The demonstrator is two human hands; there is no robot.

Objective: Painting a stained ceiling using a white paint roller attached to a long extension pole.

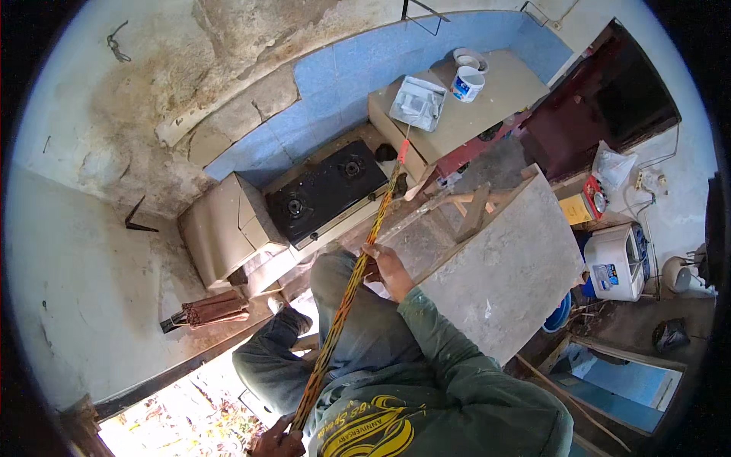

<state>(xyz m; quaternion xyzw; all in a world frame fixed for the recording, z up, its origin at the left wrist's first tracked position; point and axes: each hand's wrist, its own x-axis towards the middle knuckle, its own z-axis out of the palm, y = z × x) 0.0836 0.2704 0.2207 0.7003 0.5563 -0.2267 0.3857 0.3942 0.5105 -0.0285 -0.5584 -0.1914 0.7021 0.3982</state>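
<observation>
Far left, one folded brown umbrella [209,309] leans by the wall. Next, at the bottom edge, is the person's left hand [279,442]. Its fingers look wrapped around the low end of one long striped pole [342,305], but the edge cuts off part of it. Then comes one black stove [324,190] with two burners.

The pole slants up over the person's legs. The right hand [390,273] is about halfway along it, thumb and fingers closed on the pole. One red handle [403,150] sits at the pole's top, and a thin rod runs from it to one tray [418,103] with pale smears. I can't tell what is on the rod's tip.

The tray is on the table [499,99]. Beside it are two tubs: a white bucket [467,85] and a pale bowl [471,58] behind.

I think the step now is wetting a paint tool in the tray. The next move seems to call for both hands gripping tight, and a slow lift so nothing drips.
</observation>
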